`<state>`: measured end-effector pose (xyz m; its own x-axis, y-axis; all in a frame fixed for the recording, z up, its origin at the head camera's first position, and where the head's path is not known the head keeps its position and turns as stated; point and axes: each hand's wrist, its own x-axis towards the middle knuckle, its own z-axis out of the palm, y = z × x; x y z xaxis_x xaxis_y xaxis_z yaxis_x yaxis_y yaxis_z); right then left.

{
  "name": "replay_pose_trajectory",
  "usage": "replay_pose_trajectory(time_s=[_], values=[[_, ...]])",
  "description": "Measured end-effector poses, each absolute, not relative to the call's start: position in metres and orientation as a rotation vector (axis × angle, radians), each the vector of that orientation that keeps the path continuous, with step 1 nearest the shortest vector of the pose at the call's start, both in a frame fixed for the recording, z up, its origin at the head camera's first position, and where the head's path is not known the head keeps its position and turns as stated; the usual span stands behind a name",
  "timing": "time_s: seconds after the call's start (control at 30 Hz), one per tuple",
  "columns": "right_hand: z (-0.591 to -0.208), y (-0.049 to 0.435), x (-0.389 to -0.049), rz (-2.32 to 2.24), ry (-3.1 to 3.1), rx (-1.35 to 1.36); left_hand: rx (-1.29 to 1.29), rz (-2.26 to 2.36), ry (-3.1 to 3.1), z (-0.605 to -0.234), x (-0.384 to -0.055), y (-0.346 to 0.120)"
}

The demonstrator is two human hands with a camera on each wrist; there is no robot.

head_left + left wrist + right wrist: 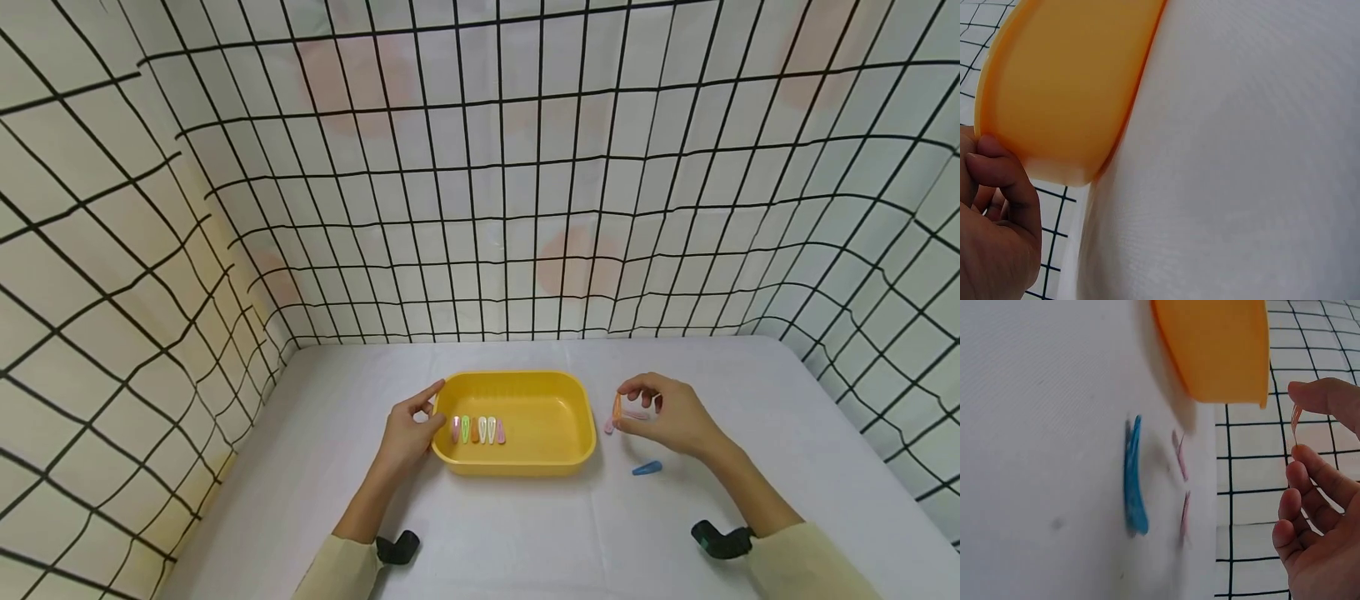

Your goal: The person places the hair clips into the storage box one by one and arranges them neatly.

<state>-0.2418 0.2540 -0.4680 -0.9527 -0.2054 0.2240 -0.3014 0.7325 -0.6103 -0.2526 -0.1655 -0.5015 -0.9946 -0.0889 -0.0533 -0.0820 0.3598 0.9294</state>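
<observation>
My right hand [671, 414] pinches an orange hair clip [617, 407] by its ends between thumb and fingertip, just right of the yellow tray [551, 468]. In the right wrist view that hair clip [1296, 419] is held up above the table. With thumb and fingers, my left hand [408, 433] grips the tray's left rim. Inside the tray, a row of several hair clips stands near the left end, among them a green clip [465, 429] and a white clip [482, 430]. On the cloth below my right hand lie a blue hair clip [647, 468] and pink clips [1185, 515].
A white cloth [525, 533] covers the table. Black wire grid panels [480, 208] rise behind the table and along both sides, with pale sheeting behind them. Each wrist wears a black device [722, 540] by the sleeve.
</observation>
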Motion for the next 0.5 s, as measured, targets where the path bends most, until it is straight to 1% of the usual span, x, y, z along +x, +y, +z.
replay_pose_trajectory(time_s=[0.5], values=[[-0.449, 0.198, -0.261, 1.203, -2.751, 0.521, 0.143, -1.781, -2.581, -0.503, -0.254, -0.167]])
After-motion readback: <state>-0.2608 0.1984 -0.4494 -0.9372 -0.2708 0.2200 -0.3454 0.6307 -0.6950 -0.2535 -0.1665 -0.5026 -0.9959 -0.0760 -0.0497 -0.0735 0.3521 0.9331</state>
